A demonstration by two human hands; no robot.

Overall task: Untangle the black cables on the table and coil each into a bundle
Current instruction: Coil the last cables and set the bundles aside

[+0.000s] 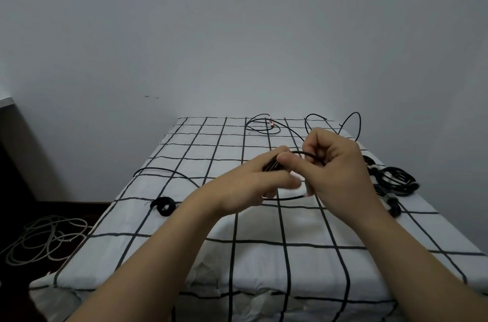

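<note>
Black cable [306, 154] pinched between left hand [253, 184] and right hand [340, 166].

A white cloth with a black grid pattern [200, 152] covers the table [264, 269]. A plain pale grey wall [237, 31] stands behind its far end. On the dark floor [87, 209] at near left lies a loose tangle of pale grey cord [45, 237].
</note>
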